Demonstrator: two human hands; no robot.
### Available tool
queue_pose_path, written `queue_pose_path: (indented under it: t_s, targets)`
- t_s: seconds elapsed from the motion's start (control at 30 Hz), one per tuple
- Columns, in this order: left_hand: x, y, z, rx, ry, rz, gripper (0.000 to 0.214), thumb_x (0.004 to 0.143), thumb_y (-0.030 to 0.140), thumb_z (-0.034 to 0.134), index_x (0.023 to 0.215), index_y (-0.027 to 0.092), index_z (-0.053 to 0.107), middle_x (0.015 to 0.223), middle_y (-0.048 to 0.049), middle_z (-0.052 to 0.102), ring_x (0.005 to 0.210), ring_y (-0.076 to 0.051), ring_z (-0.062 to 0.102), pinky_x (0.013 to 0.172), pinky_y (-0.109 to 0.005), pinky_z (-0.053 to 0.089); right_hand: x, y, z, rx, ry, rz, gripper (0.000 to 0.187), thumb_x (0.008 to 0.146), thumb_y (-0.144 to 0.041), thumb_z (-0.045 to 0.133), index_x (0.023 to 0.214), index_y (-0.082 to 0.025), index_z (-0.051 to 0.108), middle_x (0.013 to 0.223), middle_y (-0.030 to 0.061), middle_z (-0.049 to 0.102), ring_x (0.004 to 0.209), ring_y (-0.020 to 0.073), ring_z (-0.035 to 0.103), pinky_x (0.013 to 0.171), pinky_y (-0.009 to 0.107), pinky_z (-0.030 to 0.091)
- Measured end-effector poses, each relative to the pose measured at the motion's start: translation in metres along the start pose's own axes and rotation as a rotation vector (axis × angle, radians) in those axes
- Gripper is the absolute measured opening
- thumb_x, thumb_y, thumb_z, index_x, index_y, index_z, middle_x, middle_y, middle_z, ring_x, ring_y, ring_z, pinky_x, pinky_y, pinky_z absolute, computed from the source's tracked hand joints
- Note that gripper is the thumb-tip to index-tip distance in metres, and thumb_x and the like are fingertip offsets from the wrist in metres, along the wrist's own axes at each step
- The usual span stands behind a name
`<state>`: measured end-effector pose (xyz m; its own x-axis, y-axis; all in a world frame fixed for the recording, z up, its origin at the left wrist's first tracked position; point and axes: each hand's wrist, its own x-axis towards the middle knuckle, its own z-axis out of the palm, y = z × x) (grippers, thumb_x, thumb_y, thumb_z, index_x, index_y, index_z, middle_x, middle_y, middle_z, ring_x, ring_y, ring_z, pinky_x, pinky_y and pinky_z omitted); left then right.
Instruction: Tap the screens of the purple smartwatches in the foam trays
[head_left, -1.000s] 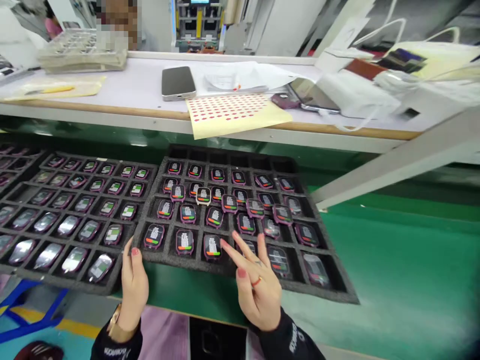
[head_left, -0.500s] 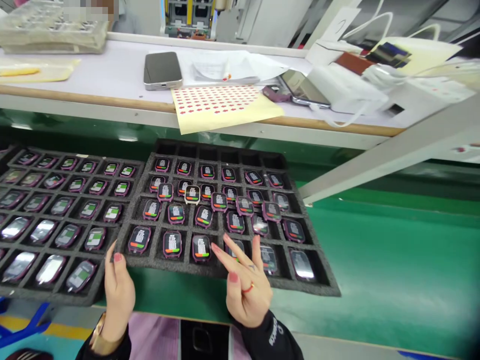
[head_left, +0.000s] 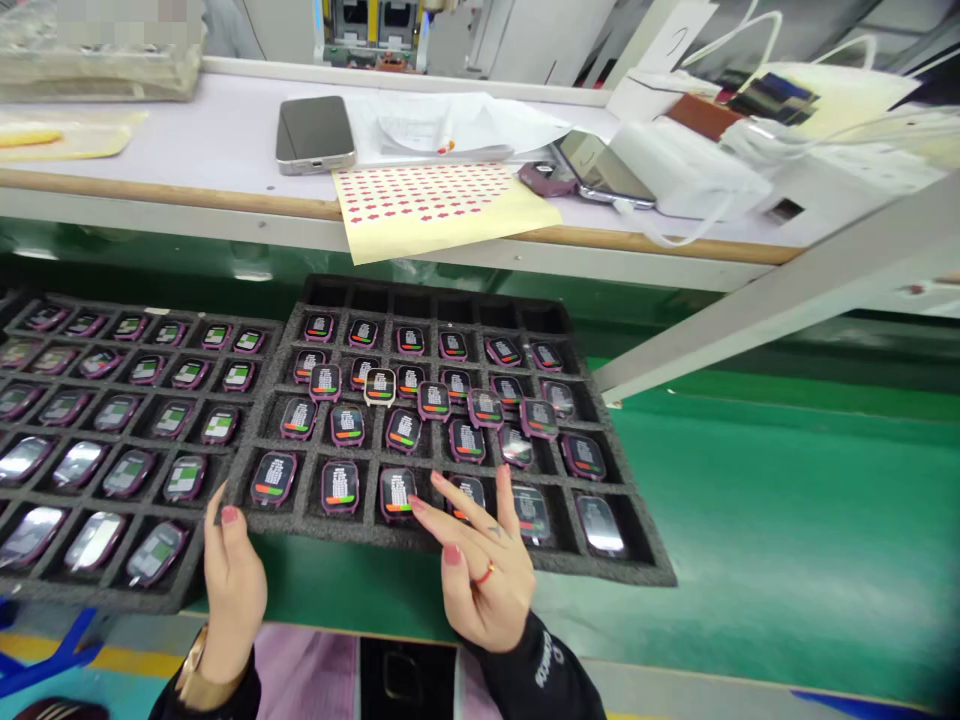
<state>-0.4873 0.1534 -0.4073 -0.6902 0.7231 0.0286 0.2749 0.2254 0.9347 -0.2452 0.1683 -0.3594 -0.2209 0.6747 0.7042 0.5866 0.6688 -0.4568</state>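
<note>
A dark foam tray (head_left: 315, 525) lies tilted on the green bench, its pockets holding several purple-rimmed smartwatch bodies with lit screens. Its lower left corner is in the grip of my left hand (head_left: 236, 575), thumb at the front edge. My right hand (head_left: 491, 580) hovers over the front row with fingers spread and nothing held. My index fingertip meets the right edge of one smartwatch (head_left: 397, 493); whether it presses is unclear. Under these fingers another smartwatch (head_left: 466, 492) is partly hidden. A pale-rimmed smartwatch (head_left: 379, 386) rests across a divider, among several purple ones.
A second foam tray (head_left: 187, 560) of watches adjoins on the left. On the shelf above are a phone (head_left: 315, 132), a yellow sheet of red arrow stickers (head_left: 442, 205), another phone (head_left: 604, 170) and white boxes with cables (head_left: 690, 165). A slanted white post (head_left: 750, 295) stands at right.
My right index finger has shifted slightly left, onto the edge of the front-row smartwatch. The whole view has drifted a little; my left hand keeps its place on the tray corner.
</note>
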Motion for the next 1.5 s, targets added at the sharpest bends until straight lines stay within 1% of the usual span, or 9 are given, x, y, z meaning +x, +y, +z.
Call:
queue_pose_path:
  t_s: [0.27,0.43,0.57,0.67,0.77,0.9,1.0,1.27,1.5]
  targets:
    - [-0.001,0.002,0.001,0.004,0.009,-0.004,0.083,0.082,0.082,0.041,0.13,0.015,0.055,0.118,-0.0142,0.059,0.121,-0.032,0.05,0.113,-0.048,0.033,0.002,-0.002,0.004,0.0,0.005,-0.008,0.038,0.085,-0.001,0.044,0.113,-0.017,0.064,0.101,0.0018,0.075,0.114,0.0262,0.065,0.121,0.061,0.011]
    - [0.0,0.001,0.0,-0.024,0.002,-0.016,0.083,0.081,0.082,0.042,0.13,0.016,0.055,0.121,-0.0141,0.058,0.121,-0.031,0.05,0.113,-0.047,0.033,0.004,-0.003,-0.004,0.111,0.001,0.048,0.04,0.089,-0.002,0.042,0.118,-0.02,0.064,0.102,0.0009,0.074,0.114,0.0264,0.065,0.121,0.063,0.01]
    - [0.001,-0.002,0.001,-0.021,0.012,-0.021,0.083,0.081,0.082,0.043,0.128,0.016,0.056,0.12,-0.0138,0.059,0.12,-0.03,0.052,0.112,-0.045,0.036,0.007,-0.008,-0.006,0.188,-0.143,0.141,0.041,0.096,-0.008,0.039,0.128,-0.021,0.061,0.112,0.0041,0.072,0.124,0.0277,0.057,0.12,0.066,0.005]
    - [0.0,0.0,0.001,-0.023,0.014,0.001,0.082,0.082,0.081,0.043,0.127,0.015,0.056,0.121,-0.0143,0.059,0.122,-0.03,0.051,0.115,-0.045,0.033,0.014,-0.016,0.0,0.225,-0.291,0.102,0.044,0.097,-0.011,0.037,0.138,-0.018,0.053,0.121,0.0065,0.068,0.135,0.0278,0.046,0.12,0.065,0.003]
    - [-0.001,0.006,-0.001,-0.028,-0.003,0.037,0.082,0.082,0.081,0.042,0.125,0.014,0.057,0.123,-0.0155,0.059,0.124,-0.03,0.05,0.118,-0.045,0.029,0.022,-0.026,0.011,0.242,-0.341,0.037,0.045,0.097,-0.01,0.035,0.14,-0.012,0.049,0.123,0.0067,0.067,0.141,0.0263,0.037,0.121,0.062,0.003]
    - [-0.001,0.008,-0.002,-0.022,-0.013,0.029,0.083,0.081,0.083,0.041,0.123,0.014,0.058,0.127,-0.0164,0.057,0.136,-0.032,0.038,0.119,-0.046,0.028,0.028,-0.03,0.021,0.195,-0.313,-0.002,0.038,0.096,-0.008,0.037,0.128,-0.009,0.058,0.117,0.0069,0.07,0.14,0.0277,0.038,0.122,0.061,0.01]
    - [-0.002,0.007,-0.002,-0.025,-0.033,0.02,0.079,0.085,0.079,0.04,0.129,0.015,0.054,0.132,-0.0161,0.055,0.136,-0.031,0.04,0.118,-0.045,0.03,0.029,-0.028,0.021,0.163,-0.288,-0.032,0.039,0.095,-0.006,0.037,0.127,-0.009,0.059,0.112,0.0079,0.072,0.137,0.028,0.043,0.121,0.063,0.015]
    - [-0.004,0.003,-0.001,-0.099,0.005,0.245,0.06,0.097,0.053,0.046,0.147,0.021,0.034,0.148,-0.0143,0.04,0.133,-0.022,0.044,0.113,-0.036,0.035,0.019,-0.024,0.003,0.222,-0.148,0.012,0.043,0.099,-0.008,0.035,0.137,-0.017,0.054,0.117,0.0086,0.07,0.129,0.0283,0.052,0.12,0.064,0.015]
    - [-0.004,0.01,-0.005,-0.097,-0.077,0.141,0.053,0.095,0.052,0.049,0.138,0.022,0.049,0.145,-0.0081,0.047,0.135,-0.022,0.043,0.117,-0.032,0.031,0.002,-0.008,-0.028,0.123,0.101,0.1,0.044,0.102,-0.01,0.033,0.137,-0.022,0.057,0.119,0.002,0.069,0.124,0.0277,0.057,0.123,0.061,0.01]
